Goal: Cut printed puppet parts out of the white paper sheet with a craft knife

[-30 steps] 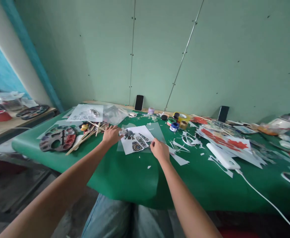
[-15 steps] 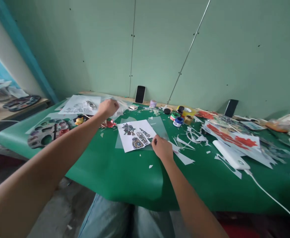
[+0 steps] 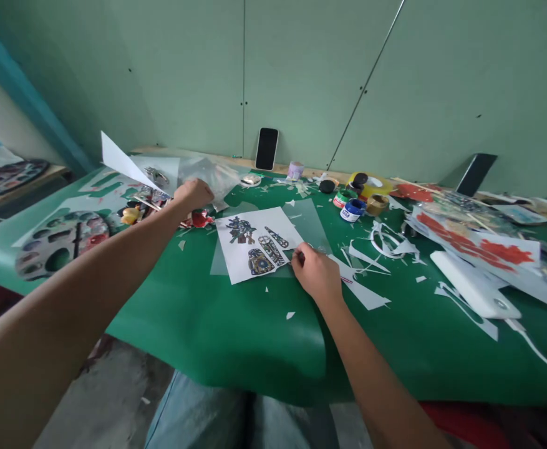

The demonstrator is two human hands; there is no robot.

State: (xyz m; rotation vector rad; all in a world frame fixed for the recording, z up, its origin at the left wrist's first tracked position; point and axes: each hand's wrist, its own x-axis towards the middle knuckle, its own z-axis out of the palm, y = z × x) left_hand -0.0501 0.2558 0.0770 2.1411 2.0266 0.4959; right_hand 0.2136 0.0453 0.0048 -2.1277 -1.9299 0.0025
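My left hand [image 3: 193, 196] is closed at the back left of the table, on the near corner of a thin white sheet of paper [image 3: 126, 163] that tilts up off the papers below. My right hand [image 3: 319, 272] has its fingers curled together at the right edge of a white sheet with printed ornate patterns [image 3: 254, 265]. What those fingers hold, if anything, I cannot make out. The printed sheet lies on a translucent sheet [image 3: 313, 221]. Near my left forearm are a paint palette [image 3: 43, 240] and a small yellow figure [image 3: 130, 216].
Paint jars [image 3: 352, 211] and paper scraps [image 3: 367, 302] lie right of centre. A white device with a cable [image 3: 476, 284] is near a red-painted sheet [image 3: 502, 251]. One phone [image 3: 267, 148] leans on the wall, another phone [image 3: 476, 174] farther right.
A white sheet at the left has been lifted and tilted up by my left hand, which has moved slightly left. My right hand stays beside the printed sheet. The view has shifted a little.
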